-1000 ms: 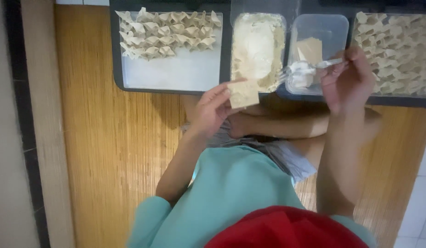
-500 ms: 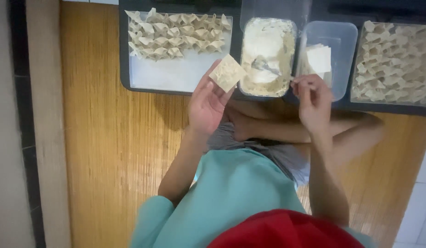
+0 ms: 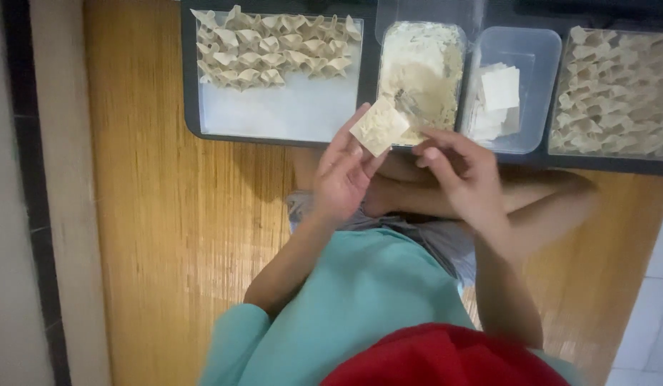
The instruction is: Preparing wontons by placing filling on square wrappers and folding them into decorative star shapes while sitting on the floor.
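My left hand (image 3: 342, 175) holds a square dumpling wrapper (image 3: 379, 126) flat on its fingertips, just in front of the filling tub. My right hand (image 3: 457, 168) hovers close to the wrapper's right side with fingers curled and nothing visible in them. Behind them sits a clear tub of pale filling (image 3: 424, 71), and beside it a clear tub with a stack of square wrappers (image 3: 499, 89). Both tubs rest on a dark tray (image 3: 188, 86).
A white sheet on the tray's left carries several folded dumplings (image 3: 274, 46); more folded dumplings (image 3: 617, 93) fill the right end. The tray lies on a woven bamboo mat (image 3: 160, 214). My crossed legs are below the hands; white floor tiles (image 3: 650, 314) show at right.
My right hand left the spoon in the filling tub and drew back toward the wrapper. My left hand kept the wrapper and shifted slightly right. The view moved closer.
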